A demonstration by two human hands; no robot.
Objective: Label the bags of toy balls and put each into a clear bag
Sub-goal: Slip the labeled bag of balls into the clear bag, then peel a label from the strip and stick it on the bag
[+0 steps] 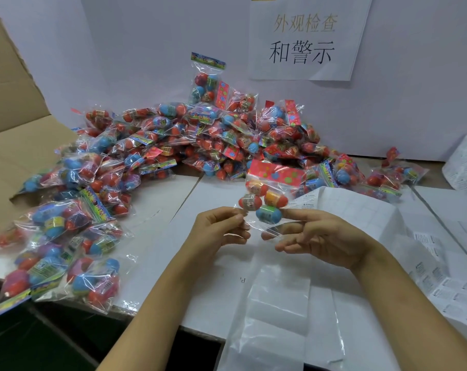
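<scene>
A bag of toy balls (267, 194) with a red dotted header card hangs in mid-air over the table's centre. My left hand (219, 231) pinches its lower left corner between thumb and fingers. My right hand (315, 236) is at the bag's lower right, with the index finger stretched behind the bottom ball and the other fingers loosely bent. Below my hands a long clear bag (280, 311) lies flat on the white table (200, 258). A sheet of small warning labels (347, 207) lies just behind my right hand.
A big heap of filled ball bags (200, 140) spreads across the back and left. A cardboard box flap (18, 135) stands at the left. More label sheets (451, 290) lie at the right. A white board with a printed sign (304, 38) closes the back.
</scene>
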